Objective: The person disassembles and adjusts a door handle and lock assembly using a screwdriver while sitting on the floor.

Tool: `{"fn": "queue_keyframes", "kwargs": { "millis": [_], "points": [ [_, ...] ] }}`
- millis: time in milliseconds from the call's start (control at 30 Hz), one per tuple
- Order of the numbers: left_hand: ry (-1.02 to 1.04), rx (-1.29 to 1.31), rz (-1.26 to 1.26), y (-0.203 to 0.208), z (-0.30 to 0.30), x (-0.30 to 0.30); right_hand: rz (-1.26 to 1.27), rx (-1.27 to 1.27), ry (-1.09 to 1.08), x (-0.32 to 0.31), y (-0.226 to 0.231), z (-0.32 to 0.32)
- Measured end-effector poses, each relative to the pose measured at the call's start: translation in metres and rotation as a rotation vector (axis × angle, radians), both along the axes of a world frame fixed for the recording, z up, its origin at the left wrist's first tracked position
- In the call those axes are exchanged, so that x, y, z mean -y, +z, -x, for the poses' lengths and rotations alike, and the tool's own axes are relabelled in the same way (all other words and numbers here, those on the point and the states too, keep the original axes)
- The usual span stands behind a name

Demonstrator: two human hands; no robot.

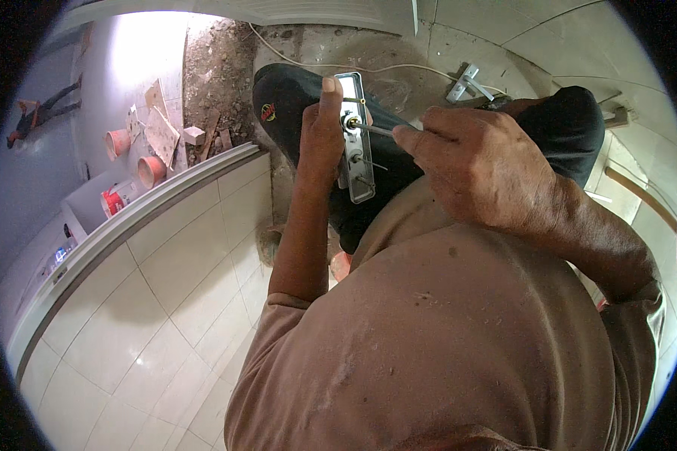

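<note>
Gripping a metal plate (355, 143) on the knee, left hand (322, 135) wraps its edge; right hand (478, 165) pinches a thin rod (372, 129) poking into it.

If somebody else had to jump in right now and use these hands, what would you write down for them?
Left hand: grip closed around the long silver door plate, holding it upright over the lap, thumb near its top.
Right hand: fingers pinched on a thin metal rod that meets the plate near its upper hole.
Nearby: a silver door handle lies on the dusty floor ahead, beside a white cable.
Done: plate is in hand, rod is at the hole.
Left: whether the rod is seated cannot be told; the handle on the floor is untouched.
</note>
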State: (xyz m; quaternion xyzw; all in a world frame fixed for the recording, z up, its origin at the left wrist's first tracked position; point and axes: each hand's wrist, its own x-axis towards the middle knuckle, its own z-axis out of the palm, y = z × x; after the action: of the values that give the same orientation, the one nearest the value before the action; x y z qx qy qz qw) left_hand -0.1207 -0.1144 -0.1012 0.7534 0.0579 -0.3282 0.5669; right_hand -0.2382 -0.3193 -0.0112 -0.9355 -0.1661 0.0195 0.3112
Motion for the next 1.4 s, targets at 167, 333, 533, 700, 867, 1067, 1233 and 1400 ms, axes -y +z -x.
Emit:
{"fn": "queue_keyframes", "kwargs": {
  "millis": [167,333,533,700,867,1067,1233,1400],
  "points": [
    [0.006,0.003,0.048,0.005,0.001,0.006,0.057,-0.075,-0.056,-0.01,0.011,0.0],
    [-0.074,0.123,0.068,-0.002,0.004,0.001,0.009,-0.072,-0.125,-0.014,0.012,-0.002],
    [-0.197,0.273,0.014,-0.017,0.014,-0.002,-0.112,-0.179,-0.203,0.004,0.0,-0.005],
    [-0.255,0.184,0.112,-0.021,0.015,-0.002,-0.631,-1.242,-0.592,0.002,0.036,-0.027],
    [-0.38,0.236,0.074,-0.031,0.008,-0.014,-0.336,-0.839,-0.384,0.001,0.019,-0.018],
    [-0.18,0.063,0.166,-0.024,0.009,-0.009,0.076,-0.506,-0.158,-0.02,0.029,-0.01],
    [-0.217,0.144,0.223,-0.036,0.007,-0.009,0.144,-0.383,-0.072,-0.022,0.035,-0.013],
    [-0.283,0.358,0.221,-0.046,0.009,-0.005,-0.291,-0.888,-0.413,-0.015,0.035,-0.031]
  ]
}}
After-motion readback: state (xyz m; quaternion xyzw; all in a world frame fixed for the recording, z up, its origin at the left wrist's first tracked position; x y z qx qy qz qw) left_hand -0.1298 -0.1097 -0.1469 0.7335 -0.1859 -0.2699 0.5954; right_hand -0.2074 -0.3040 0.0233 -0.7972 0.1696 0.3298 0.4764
